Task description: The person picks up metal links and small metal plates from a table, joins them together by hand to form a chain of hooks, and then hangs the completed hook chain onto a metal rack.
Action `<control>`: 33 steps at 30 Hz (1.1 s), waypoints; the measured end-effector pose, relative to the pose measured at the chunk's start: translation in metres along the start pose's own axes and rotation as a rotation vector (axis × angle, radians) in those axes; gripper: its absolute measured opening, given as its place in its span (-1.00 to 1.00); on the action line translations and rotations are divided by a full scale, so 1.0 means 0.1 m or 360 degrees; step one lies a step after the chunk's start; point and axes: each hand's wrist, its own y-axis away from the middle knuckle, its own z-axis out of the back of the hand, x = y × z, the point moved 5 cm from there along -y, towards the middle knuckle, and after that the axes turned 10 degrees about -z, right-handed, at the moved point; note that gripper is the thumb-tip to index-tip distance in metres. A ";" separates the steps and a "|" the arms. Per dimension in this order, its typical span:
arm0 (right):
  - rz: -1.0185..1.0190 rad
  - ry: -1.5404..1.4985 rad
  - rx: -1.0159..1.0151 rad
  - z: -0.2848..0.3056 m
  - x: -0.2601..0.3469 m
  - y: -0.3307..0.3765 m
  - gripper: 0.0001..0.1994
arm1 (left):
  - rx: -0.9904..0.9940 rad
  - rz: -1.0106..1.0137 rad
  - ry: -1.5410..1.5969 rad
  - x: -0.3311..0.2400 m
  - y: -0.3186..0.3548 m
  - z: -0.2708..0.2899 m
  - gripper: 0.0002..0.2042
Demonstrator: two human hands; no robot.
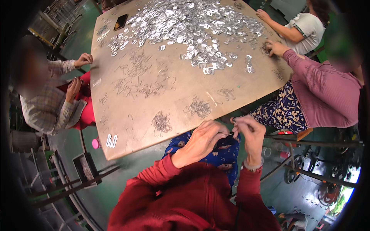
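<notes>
Above my lap, just off the near edge of the table [150, 142], my left hand [202, 139] and my right hand [251, 133] meet fingertip to fingertip. Both are closed in a pinch. Something small and dark shows between them, too small to name. On the table nearest my hands lies a heap of thin, dark, wire-like pieces [199, 107], with another such heap [162, 122] to its left. A big spread of shiny silver buckle-like pieces [173, 25] covers the far part. Several of these pale oval pieces [111, 141] lie at the near left corner.
One person [58, 100] sits at the left edge. At the right, a person in a pink top [327, 92] reaches onto the table beside another in white [308, 30]. A dark phone [120, 22] lies far left. A crate [85, 169] stands below the table's left corner.
</notes>
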 end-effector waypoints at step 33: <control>0.0237 0.0430 0.0041 -0.31 -0.38 -1.47 -0.72 | -0.0058 -0.0072 0.0232 0.07 0.08 -0.23 -0.91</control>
